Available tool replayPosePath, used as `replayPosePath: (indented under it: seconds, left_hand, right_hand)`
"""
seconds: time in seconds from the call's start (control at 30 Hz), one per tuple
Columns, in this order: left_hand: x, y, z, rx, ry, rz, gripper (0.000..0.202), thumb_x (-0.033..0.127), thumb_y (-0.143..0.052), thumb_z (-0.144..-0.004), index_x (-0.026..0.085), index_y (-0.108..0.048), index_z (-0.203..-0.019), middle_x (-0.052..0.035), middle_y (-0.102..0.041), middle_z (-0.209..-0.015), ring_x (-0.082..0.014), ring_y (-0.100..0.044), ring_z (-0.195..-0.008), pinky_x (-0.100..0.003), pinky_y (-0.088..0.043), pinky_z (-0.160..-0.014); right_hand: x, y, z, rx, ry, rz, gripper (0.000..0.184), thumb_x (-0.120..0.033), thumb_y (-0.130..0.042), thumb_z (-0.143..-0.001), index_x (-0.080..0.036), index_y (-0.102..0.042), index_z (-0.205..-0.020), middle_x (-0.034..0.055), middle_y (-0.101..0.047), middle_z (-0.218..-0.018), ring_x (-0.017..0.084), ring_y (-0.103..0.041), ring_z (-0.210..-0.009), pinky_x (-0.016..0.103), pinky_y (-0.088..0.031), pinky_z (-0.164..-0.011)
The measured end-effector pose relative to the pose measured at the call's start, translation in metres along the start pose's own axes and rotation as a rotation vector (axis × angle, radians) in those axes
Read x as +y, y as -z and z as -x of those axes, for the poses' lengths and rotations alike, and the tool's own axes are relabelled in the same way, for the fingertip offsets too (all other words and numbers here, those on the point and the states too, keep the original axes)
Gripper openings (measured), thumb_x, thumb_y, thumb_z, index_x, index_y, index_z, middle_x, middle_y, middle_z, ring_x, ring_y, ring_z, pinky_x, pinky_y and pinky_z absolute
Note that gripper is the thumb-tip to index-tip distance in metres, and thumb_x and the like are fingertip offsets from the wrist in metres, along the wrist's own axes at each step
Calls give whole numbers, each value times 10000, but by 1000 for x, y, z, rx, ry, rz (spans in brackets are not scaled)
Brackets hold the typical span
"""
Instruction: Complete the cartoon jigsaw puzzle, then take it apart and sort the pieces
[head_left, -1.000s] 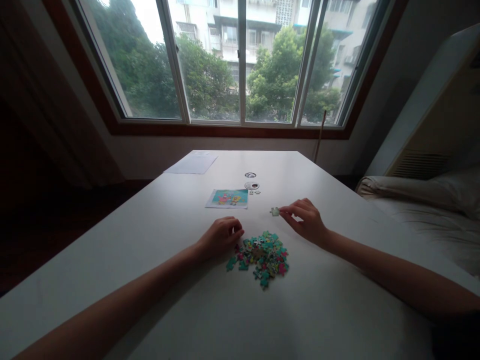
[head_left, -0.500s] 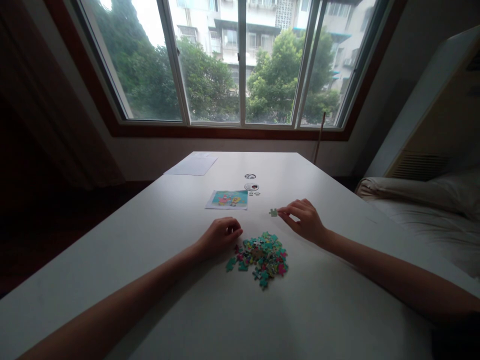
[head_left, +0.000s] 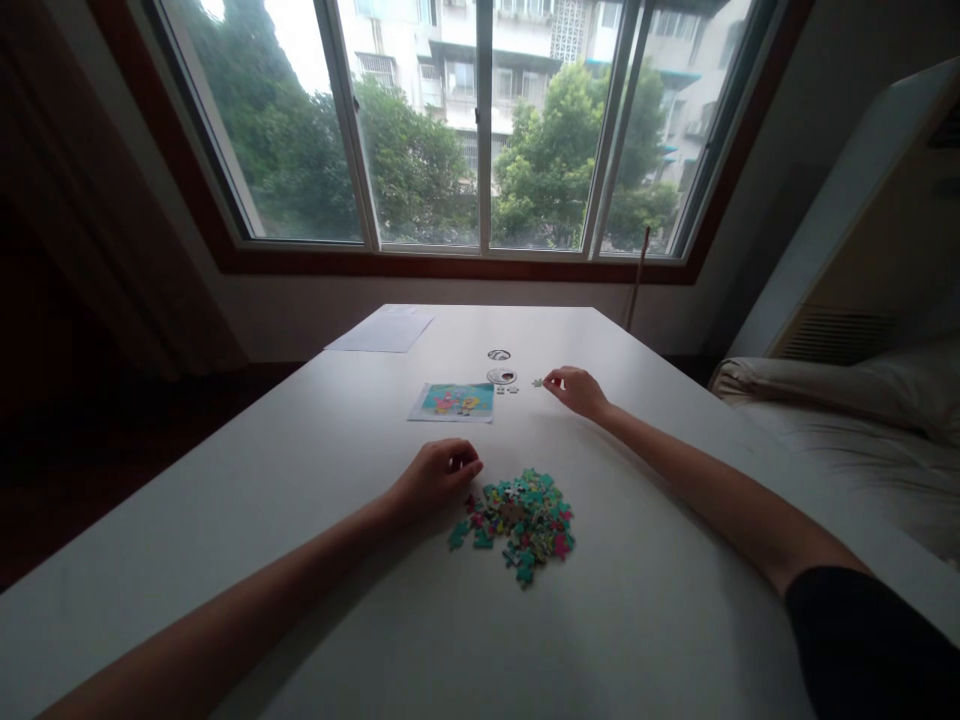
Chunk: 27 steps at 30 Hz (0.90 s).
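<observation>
We judge the puzzle piece (head_left: 538, 383), far out on the white table (head_left: 645, 600) near the picture card (head_left: 452, 401), to be light, thin and stiff, so our right hand (head_left: 576, 390) pinches its edge with the fingertips, while our left hand (head_left: 439, 478) rests curled beside the pile of pieces (head_left: 517, 520), and we cannot tell whether it holds anything.

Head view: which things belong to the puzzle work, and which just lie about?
In use: loose piece, at the right hand; piece pile, by the left hand; picture card.
Lying about: paper sheet; near disc; far disc.
</observation>
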<state>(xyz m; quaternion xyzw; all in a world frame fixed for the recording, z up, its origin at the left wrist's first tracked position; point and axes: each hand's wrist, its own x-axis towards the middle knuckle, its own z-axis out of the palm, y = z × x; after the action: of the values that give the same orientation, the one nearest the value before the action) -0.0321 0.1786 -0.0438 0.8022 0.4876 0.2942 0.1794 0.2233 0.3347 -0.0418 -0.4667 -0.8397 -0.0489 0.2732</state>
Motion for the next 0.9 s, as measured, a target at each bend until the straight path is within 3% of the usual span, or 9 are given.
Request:
replayPosePath:
  seconds: [0.3,0.9]
  left_hand:
    - [4,4,2,-10,4,18,179,265,-489,-762,134,-586,-686,26,-503,-576,-88,-409,-532,-193,-331,-518]
    - [9,7,3,-8,10,17,177,267,-489,-754,138,-584,-679,26,-518,-574,-92,-423,-531,-196,-335,-525]
  right_hand:
    - [13,-18,-8,-107,0,-11,162,-271,-526,-779,-179,-649,-830,31,-611,-762,123,-538,-717,214,-382,-696]
    - [-7,-34,-24,-106,6,-59,165,-259,-520,-782,-192,-650,-860,25,-605,-792,117,-537,-703,218,-392,-698]
